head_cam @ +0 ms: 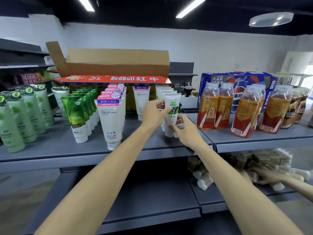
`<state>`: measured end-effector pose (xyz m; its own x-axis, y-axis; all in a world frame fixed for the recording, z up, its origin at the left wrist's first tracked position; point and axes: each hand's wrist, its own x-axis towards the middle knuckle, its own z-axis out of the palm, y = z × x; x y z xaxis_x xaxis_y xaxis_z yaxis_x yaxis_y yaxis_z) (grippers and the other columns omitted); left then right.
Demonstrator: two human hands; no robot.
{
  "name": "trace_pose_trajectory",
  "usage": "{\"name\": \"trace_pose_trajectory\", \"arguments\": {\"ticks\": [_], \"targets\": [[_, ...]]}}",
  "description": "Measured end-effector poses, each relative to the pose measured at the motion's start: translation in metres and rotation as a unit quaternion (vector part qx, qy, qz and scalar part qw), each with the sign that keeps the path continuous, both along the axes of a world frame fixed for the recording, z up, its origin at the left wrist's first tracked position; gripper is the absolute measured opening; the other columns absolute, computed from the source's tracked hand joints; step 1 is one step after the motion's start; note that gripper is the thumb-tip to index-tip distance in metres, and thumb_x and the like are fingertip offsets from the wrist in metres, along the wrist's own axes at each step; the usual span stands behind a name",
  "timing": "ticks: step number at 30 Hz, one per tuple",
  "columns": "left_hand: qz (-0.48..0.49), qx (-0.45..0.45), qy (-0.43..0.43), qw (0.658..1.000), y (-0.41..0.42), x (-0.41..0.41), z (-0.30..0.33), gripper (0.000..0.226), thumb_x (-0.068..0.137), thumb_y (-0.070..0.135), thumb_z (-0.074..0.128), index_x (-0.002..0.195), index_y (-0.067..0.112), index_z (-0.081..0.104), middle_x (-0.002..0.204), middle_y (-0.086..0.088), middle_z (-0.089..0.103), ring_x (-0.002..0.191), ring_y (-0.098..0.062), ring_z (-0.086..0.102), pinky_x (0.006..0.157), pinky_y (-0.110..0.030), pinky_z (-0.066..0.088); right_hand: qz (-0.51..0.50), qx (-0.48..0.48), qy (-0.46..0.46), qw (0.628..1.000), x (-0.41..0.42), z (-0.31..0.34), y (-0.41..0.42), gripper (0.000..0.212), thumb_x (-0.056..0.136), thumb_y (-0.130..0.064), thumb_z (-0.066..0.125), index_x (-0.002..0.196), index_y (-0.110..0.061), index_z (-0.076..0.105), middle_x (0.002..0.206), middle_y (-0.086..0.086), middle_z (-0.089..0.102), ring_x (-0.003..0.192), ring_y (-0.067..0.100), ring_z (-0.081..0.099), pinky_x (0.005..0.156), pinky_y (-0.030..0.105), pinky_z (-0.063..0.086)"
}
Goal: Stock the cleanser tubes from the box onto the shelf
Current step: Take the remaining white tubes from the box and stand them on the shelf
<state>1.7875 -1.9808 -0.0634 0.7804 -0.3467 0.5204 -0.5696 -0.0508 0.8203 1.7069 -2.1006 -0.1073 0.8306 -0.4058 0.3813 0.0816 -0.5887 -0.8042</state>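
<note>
Gripping one white cleanser tube [173,114] upright on the shelf [145,133], left hand [155,112] high, right hand [185,128] low.

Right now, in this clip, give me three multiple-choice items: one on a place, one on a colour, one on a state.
1. Where does the cardboard box sit?
A. behind the tube rows on the top shelf
B. on the floor
C. on the lower shelf

2. What colour is the band atop the front Facial cleanser tube?
A. yellow
B. pink and blue
C. black

3. How does the milk cleanser tube stand?
A. lying flat
B. inside the box
C. upright, held by both hands

Answers: 1 A, the box rises behind the tubes. 2 B, the band shows both colours. 3 C, the left hand and right hand both have a grip on it.
</note>
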Motion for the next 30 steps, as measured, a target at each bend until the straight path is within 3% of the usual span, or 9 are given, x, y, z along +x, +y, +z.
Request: {"name": "trace_pose_trajectory", "arguments": {"ticks": [9,11,13,18,21,25,30], "targets": [[-0.004,-0.004,-0.007,1.000,0.002,-0.005,-0.001,0.027,0.089,0.013,0.073,0.115,0.013,0.072,0.114,-0.001,0.073,0.095,-0.009,0.068,0.086,-0.037,0.060,0.028,0.049,-0.026,0.998,0.002,-0.012,-0.005,0.030,0.094,-0.025,0.068,0.118,-0.015,0.055,0.106,-0.003,0.065,0.101,0.016,0.066,0.071,0.024,0.055],[-0.005,-0.006,-0.005,1.000,0.003,-0.006,-0.002,0.025,0.089,0.013,0.072,0.114,0.014,0.072,0.110,0.001,0.074,0.093,-0.007,0.067,0.086,-0.037,0.060,0.029,0.059,-0.026,0.998,0.002,-0.012,-0.006,0.035,0.089,-0.028,0.074,0.116,-0.017,0.055,0.109,-0.006,0.065,0.106,0.015,0.065,0.081,0.028,0.056],[-0.002,-0.005,-0.002,1.000,0.004,-0.007,-0.001,0.020,0.088,0.014,0.073,0.109,0.015,0.072,0.103,0.003,0.073,0.090,-0.007,0.068,0.084,-0.037,0.061,0.021,0.053,-0.023,0.998,-0.002,-0.012,-0.006,0.047,0.081,-0.027,0.082,0.116,-0.019,0.052,0.115,-0.007,0.063,0.108,0.011,0.062,0.086,0.024,0.051],[0.042,0.011,-0.005,0.999,0.012,-0.008,-0.003,0.033,0.084,0.022,0.078,0.114,0.011,0.068,0.101,0.003,0.071,0.088,-0.004,0.066,0.067,-0.008,0.052,0.007,0.018,-0.020,1.000,-0.005,-0.011,-0.005,0.064,0.071,-0.028,0.090,0.119,-0.021,0.048,0.118,-0.006,0.058,0.108,0.009,0.058,0.076,0.011,0.042],[0.055,0.022,-0.006,0.998,0.022,-0.012,-0.009,0.045,0.081,0.027,0.080,0.121,0.014,0.064,0.109,0.003,0.070,0.093,-0.008,0.068,0.076,-0.017,0.055,-0.004,0.012,-0.033,0.999,-0.005,-0.012,-0.004,0.067,0.068,-0.030,0.092,0.118,-0.023,0.048,0.116,-0.008,0.056,0.107,0.009,0.058,0.076,0.012,0.042],[0.047,0.032,-0.005,0.998,0.049,-0.029,-0.015,0.045,0.084,0.025,0.079,0.125,0.017,0.062,0.101,0.007,0.065,0.078,0.007,0.062,0.072,-0.008,0.050,-0.019,0.007,-0.049,0.999,-0.005,-0.015,-0.005,0.074,0.065,-0.030,0.093,0.123,-0.019,0.049,0.121,-0.005,0.057,0.111,0.013,0.060,0.087,0.023,0.046],[0.021,0.058,-0.005,0.998,0.093,-0.047,-0.030,0.050,0.085,0.032,0.077,0.131,0.020,0.059,0.112,0.002,0.071,0.091,-0.003,0.069,0.087,-0.027,0.058,-0.042,0.028,-0.087,0.995,-0.009,-0.017,0.002,0.095,0.060,-0.029,0.096,0.139,-0.015,0.043,0.131,0.004,0.055,0.116,0.016,0.059,0.087,0.029,0.053]]}}
